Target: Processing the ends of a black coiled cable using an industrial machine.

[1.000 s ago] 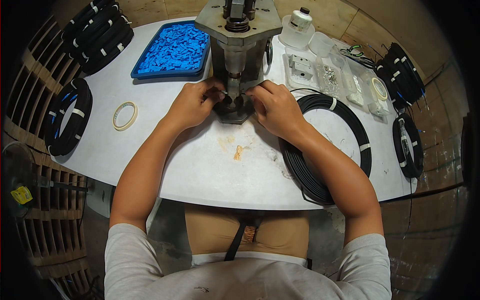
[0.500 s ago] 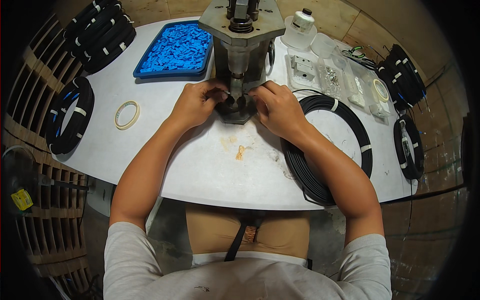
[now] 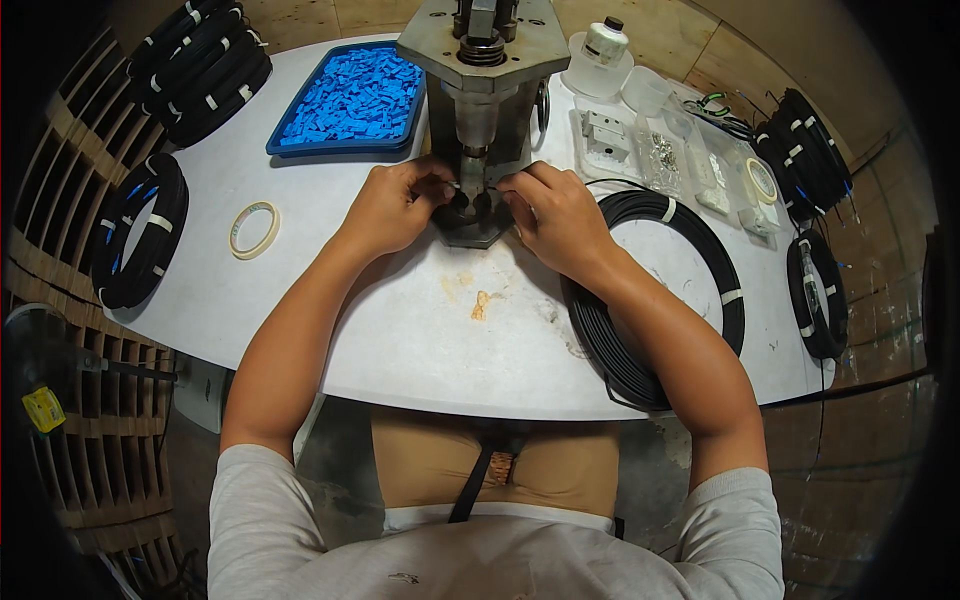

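A grey metal bench press (image 3: pixel 482 105) stands at the far middle of the table, its ram (image 3: pixel 474 165) low over the base (image 3: pixel 470 238). My left hand (image 3: pixel 400 205) is at the ram's left side, thumb and fingers pinched together. What they hold is too small and shaded to make out. My right hand (image 3: pixel 555 215) mirrors it on the right, fingers closed beside the ram. A black cable (image 3: pixel 650 398) lies coiled under my right forearm, and its upper end runs in behind the right hand's closed fingers. Between the hands, the dark die area is partly hidden.
Behind my left hand sits a blue tray (image 3: pixel 345 150) of small blue pieces. A tape roll (image 3: pixel 254 230) and cable coils (image 3: pixel 140 230) lie left. To the right are clear boxes of small parts (image 3: pixel 660 160), a white bottle (image 3: pixel 606 42) and more coils (image 3: pixel 818 295).
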